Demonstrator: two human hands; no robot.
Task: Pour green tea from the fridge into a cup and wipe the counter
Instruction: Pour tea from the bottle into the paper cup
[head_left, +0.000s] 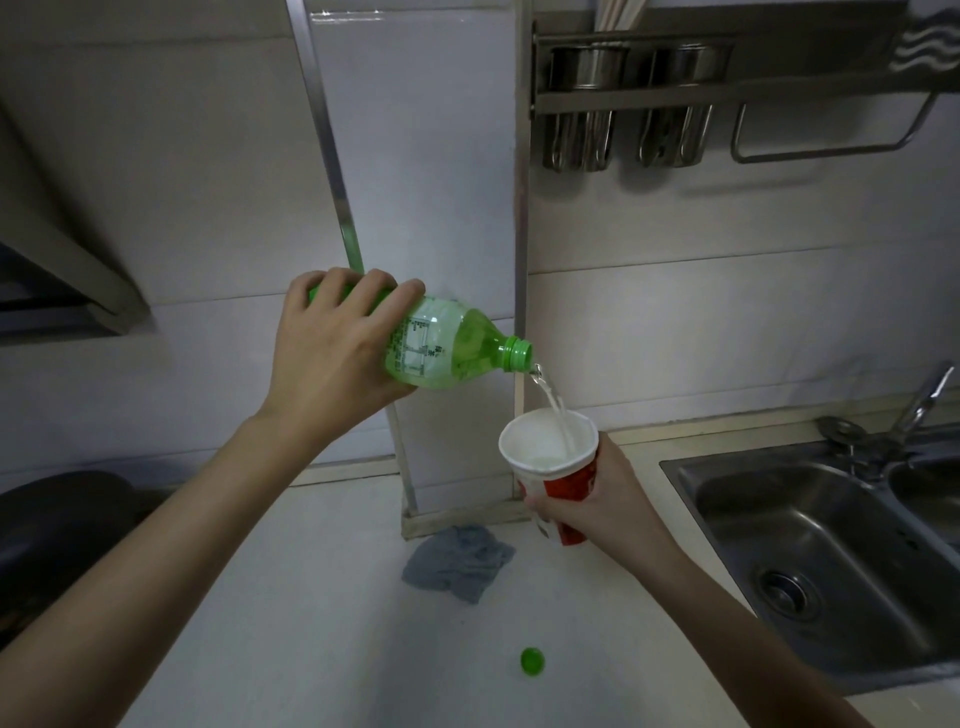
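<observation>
- Here, the bottle (447, 345) is clasped around its base end by the left grip (332, 343) and tipped neck-down to the right, so that a thin stream (553, 402) is sent into the cup (574, 480).
- The cup is wrapped low on its wall by the right grip (610, 501) and held up off the tabletop (311, 597), tilted toward the neck, seemingly so that the fall is shortened and splashing limited.
- The cap (532, 661) is seen loose on the tabletop, well apart from the pour. A crumpled cloth (457, 564) is placed below the cup, judged ready for the wiping not yet done.
- The bottle's base is hidden under the fingers, and the cup's foot by the right grip.
- The label print is too small to be read, and the level in the cup is hard to judge.
- A dark object (62, 519) is cut off at the left edge and the sink (810, 545) at the right; no fridge is seen.
</observation>
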